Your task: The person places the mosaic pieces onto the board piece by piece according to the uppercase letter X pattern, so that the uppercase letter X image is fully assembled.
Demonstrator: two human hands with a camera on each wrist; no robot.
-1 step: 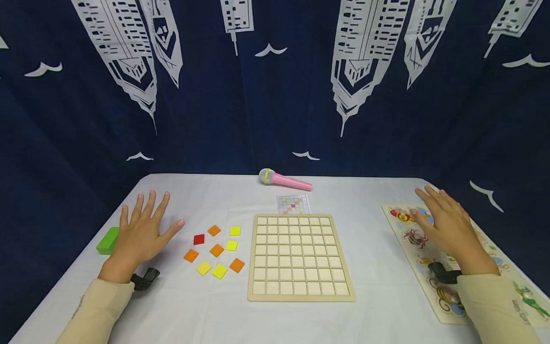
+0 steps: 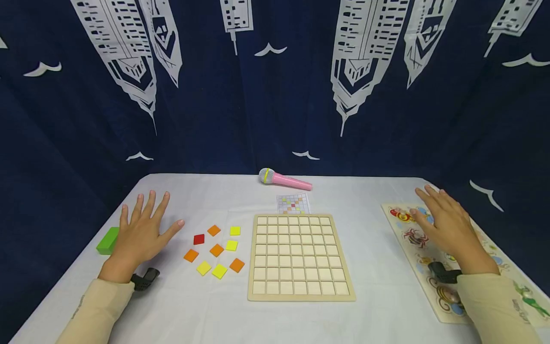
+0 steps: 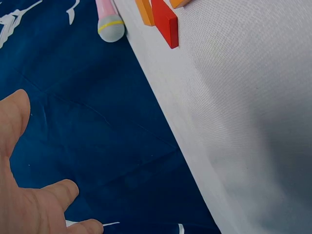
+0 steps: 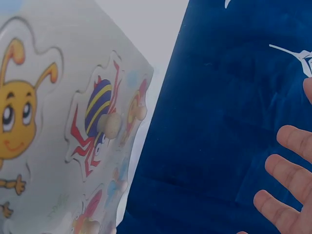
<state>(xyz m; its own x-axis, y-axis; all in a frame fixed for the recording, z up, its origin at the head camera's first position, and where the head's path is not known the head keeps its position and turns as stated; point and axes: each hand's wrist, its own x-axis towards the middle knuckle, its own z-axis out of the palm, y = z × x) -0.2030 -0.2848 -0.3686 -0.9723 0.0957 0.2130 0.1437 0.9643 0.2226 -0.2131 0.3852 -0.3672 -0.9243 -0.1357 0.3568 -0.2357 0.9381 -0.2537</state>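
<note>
My left hand (image 2: 139,239) is spread with straight fingers at the left of the table, holding nothing. Just left of it sits a green block (image 2: 107,241), partly behind the hand. To its right lie loose square tiles: a red tile (image 2: 199,239), several orange ones such as this orange tile (image 2: 216,250), and several yellow ones such as this yellow tile (image 2: 219,271). A wooden grid board (image 2: 301,298) lies in the middle. My right hand (image 2: 451,229), fingers extended and holding nothing, is over a knobbed picture puzzle board (image 2: 434,291), hiding part of it.
Behind the grid board lies a small card (image 2: 293,204) printed with a coloured grid pattern. A pink toy microphone (image 2: 292,181) rests near the table's back edge. A dark blue curtain (image 2: 275,105) with white prints hangs behind the white-covered table (image 2: 193,315).
</note>
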